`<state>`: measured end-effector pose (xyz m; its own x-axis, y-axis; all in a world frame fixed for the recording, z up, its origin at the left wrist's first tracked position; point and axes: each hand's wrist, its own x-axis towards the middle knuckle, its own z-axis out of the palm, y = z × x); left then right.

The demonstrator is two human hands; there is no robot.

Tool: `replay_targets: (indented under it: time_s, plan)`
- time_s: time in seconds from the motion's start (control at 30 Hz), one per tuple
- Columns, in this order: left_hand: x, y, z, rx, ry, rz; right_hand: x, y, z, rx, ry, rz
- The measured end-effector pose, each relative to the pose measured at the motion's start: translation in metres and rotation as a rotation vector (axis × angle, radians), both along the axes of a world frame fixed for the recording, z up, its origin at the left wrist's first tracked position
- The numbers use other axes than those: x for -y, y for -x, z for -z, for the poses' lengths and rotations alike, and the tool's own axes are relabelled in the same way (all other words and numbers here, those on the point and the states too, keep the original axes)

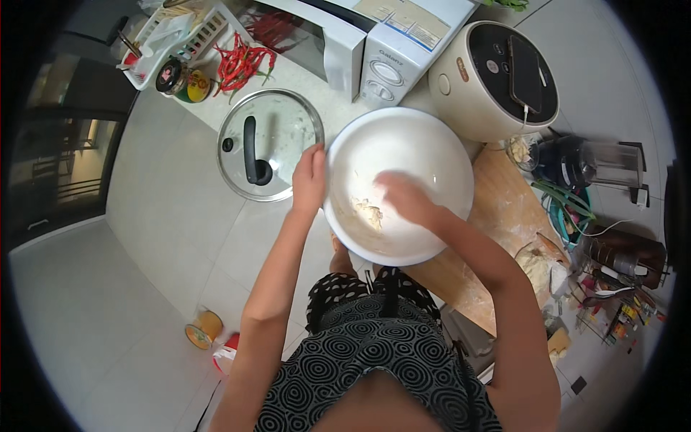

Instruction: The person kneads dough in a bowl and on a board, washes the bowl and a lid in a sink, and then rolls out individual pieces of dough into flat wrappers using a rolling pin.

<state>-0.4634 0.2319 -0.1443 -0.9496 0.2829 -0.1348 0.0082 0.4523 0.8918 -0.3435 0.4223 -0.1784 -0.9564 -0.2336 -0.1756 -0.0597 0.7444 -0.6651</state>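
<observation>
A large white bowl [426,151] with a thin blue rim stands before me. At its left side my left hand [310,175] grips the rim, thumb along the edge. Inside the bowl my right hand [407,197] is blurred by motion, so its fingers and anything in them cannot be made out. Clumps of pale dough [371,215] and smears stick to the bowl's wall just left of that hand. Close beside my left hand lies a glass pot lid [289,124] with a steel rim and a black handle.
Behind the bowl are a Galanz microwave [383,70] and a cream rice cooker [464,92] carrying a phone [524,75]. A floury wooden board [496,189] lies right, with dough [532,264] on it. Red chillies [240,65], a jar [183,81] and a white basket [208,29] stand back left.
</observation>
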Motion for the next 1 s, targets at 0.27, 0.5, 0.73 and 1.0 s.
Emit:
replay_targets:
  time_s: [0.27,0.5,0.73,1.0]
  plan:
    - [-0.001,-0.082,0.016,0.271,-0.317,-0.339,0.093,0.016,0.024,0.056,0.595,0.656]
    - [-0.001,-0.075,0.019,0.323,-0.433,-0.287,0.090,0.041,0.012,0.202,0.870,0.822]
    - [-0.005,-0.065,0.022,0.285,-0.357,-0.357,0.071,-0.005,-0.007,0.241,0.653,0.301]
    - [0.007,-0.063,0.052,0.141,-0.132,-0.303,0.092,0.023,-0.006,0.394,1.121,0.762]
